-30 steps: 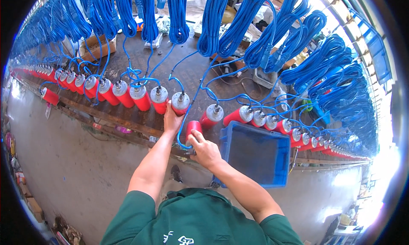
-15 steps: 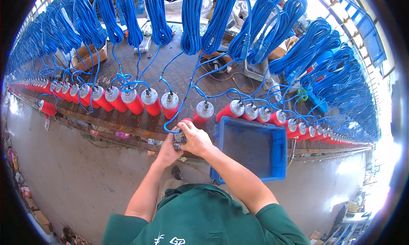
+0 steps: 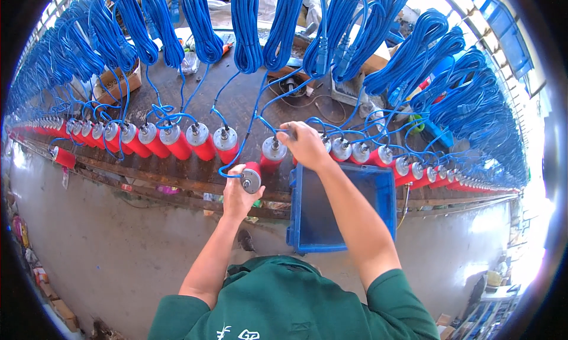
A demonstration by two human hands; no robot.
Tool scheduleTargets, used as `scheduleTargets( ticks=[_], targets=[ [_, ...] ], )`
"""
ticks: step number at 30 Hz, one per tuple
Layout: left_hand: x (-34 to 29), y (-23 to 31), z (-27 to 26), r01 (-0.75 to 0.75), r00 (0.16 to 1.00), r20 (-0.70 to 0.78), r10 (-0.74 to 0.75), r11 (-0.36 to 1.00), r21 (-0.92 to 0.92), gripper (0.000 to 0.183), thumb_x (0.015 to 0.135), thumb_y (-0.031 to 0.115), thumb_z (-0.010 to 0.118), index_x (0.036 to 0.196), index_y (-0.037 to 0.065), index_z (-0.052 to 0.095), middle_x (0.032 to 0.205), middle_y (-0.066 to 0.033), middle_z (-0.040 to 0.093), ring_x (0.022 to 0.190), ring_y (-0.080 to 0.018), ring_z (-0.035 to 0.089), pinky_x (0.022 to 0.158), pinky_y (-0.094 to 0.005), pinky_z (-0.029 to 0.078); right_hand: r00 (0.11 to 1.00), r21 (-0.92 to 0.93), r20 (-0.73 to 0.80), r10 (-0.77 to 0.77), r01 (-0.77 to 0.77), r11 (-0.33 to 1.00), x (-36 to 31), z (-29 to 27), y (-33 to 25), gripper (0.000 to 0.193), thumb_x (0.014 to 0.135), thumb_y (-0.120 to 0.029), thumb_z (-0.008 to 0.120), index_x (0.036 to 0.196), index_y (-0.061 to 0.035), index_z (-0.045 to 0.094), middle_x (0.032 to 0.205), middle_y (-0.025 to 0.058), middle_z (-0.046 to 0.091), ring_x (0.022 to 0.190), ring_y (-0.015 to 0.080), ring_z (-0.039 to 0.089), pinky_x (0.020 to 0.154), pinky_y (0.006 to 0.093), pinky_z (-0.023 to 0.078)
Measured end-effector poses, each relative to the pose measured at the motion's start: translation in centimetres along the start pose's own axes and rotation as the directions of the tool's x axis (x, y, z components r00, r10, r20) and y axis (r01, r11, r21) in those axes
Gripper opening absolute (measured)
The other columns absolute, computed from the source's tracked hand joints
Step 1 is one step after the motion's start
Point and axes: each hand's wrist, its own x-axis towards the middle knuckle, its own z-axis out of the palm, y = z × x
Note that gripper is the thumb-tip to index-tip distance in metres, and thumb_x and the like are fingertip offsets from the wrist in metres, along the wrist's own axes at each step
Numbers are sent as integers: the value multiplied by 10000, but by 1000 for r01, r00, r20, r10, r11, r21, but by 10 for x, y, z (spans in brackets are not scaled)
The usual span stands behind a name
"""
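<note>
While left hand [image 3: 236, 199] wraps fingers round a red can [image 3: 252, 178] mid-frame | right hand [image 3: 306, 146] curled, can't tell what's pinched | apparently assembling | next likely wants steady hold

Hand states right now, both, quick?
Left hand: closed around a metal-capped red cylinder.
Right hand: fingers curled near a standing cylinder; whether they grip anything can't be told.

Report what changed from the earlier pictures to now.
The right grip let go of the red cylinder and moved up and right; the left grip came from the row of cylinders and now holds that one, metal end showing. The blue tub stayed put.
</note>
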Motion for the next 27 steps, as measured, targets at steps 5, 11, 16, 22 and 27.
scheduleTargets(
  ticks=[5, 11, 16, 22, 27],
  targets=[
    [5, 9, 6, -1, 999, -34, -1, 998, -57, 829, 720, 170, 963, 1407, 75, 509, 1250, -201, 654, 1125, -396, 663, 973, -480, 537, 913, 165, 389, 123, -201, 966, 35, 22, 43, 437, 1067, -429, 675, 1147, -3, 729, 897, 107, 755, 561, 153, 615, 584, 362, 518],
    [3, 6, 1, 51, 997, -55, -54, 997, -59, 817, 713, 151, 960, 1397, 85, 519, 1218, -190, 670, 1088, -375, 683, 952, -454, 551, 922, 418, 326, 208, -337, 844, 29, 22, 43, 456, 1081, -435, 655, 1092, 16, 725, 1023, 84, 802, 568, 135, 626, 562, 348, 523],
    [1, 2, 8, 23, 997, -66, -26, 998, -54, 805, 715, 149, 957, 1389, 92, 521, 1196, -182, 675, 1074, -357, 688, 947, -445, 555, 948, 355, 211, 237, -300, 885, 33, 15, 71, 428, 1090, -421, 636, 1065, -6, 739, 951, 91, 801, 571, 151, 662, 563, 342, 533],
    [5, 3, 4, 41, 997, -57, -43, 998, -51, 778, 715, 151, 953, 1368, 88, 535, 1188, -177, 680, 1085, -349, 693, 955, -443, 554, 951, 257, 132, 279, -305, 917, 38, 19, 61, 418, 1095, -416, 617, 1049, -16, 730, 887, 136, 769, 631, 216, 710, 655, 396, 551],
    [14, 2, -5, 136, 983, -105, -152, 979, -149, 696, 725, 162, 958, 1303, 32, 592, 1148, -152, 709, 1025, -276, 710, 934, -398, 567, 952, 117, 205, 228, -255, 960, 48, 8, 53, 426, 1081, -433, 620, 1059, -15, 697, 949, 199, 763, 756, 301, 757, 732, 433, 557]
  ],
)
